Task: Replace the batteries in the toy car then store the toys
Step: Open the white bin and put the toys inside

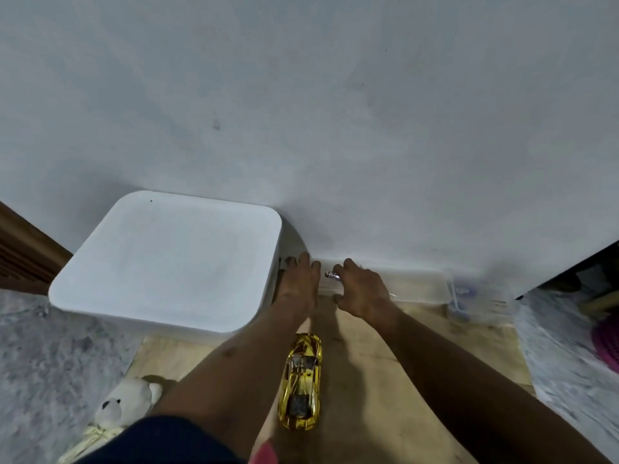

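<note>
A dark blue cloth [160, 440] fills the bottom edge. Just above it, at lower centre, the shiny gold toy car [301, 383] lies untouched on the pale wooden floor [368, 346] between both forearms. At mid-frame the right hand [361, 289] pinches a small silvery cylinder [332, 275], likely a battery. The left hand [299, 286] stretches straight-fingered beside the lidded white plastic bin [167, 262]. The swap looks unfinished and storing not begun: a white teddy bear [124, 406] lies out at lower left. The car's battery hatch is hard to make out.
</note>
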`<action>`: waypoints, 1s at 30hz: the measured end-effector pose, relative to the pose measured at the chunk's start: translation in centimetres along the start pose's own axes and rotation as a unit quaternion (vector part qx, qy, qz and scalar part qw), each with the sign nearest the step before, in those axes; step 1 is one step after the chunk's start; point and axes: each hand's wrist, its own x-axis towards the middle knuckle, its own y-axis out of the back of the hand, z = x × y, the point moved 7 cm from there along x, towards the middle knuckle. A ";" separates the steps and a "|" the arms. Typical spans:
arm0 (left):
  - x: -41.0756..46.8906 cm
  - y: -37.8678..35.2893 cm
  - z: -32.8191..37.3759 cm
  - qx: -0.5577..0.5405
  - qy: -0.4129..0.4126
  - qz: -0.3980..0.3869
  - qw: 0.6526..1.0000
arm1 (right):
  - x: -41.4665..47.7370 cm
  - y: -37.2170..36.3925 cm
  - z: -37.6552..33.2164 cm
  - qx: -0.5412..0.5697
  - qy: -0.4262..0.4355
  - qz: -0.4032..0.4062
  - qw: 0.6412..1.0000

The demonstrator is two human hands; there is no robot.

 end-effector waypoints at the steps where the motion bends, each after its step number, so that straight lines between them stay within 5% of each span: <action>1: 0.7 -0.5 0.0 0.045 -0.013 -0.015 0.999 | 0.4 -0.5 0.0 -0.016 0.005 -0.003 1.000; 14: 2.5 -0.7 0.0 0.072 -0.043 -0.054 0.995 | 0.5 -1.5 0.0 0.003 0.035 0.024 0.999; 19: 2.5 0.4 -0.6 -0.004 -0.028 -0.072 0.997 | -0.3 -0.8 0.7 0.070 0.047 0.008 0.996; 25: 2.2 3.3 -0.8 -0.028 -0.034 -0.054 0.998 | -3.1 2.1 2.2 0.185 0.044 0.110 0.976; 30: 2.4 5.7 -1.3 -0.033 -0.023 -0.027 0.999 | -3.2 1.0 0.7 0.174 0.074 0.064 0.980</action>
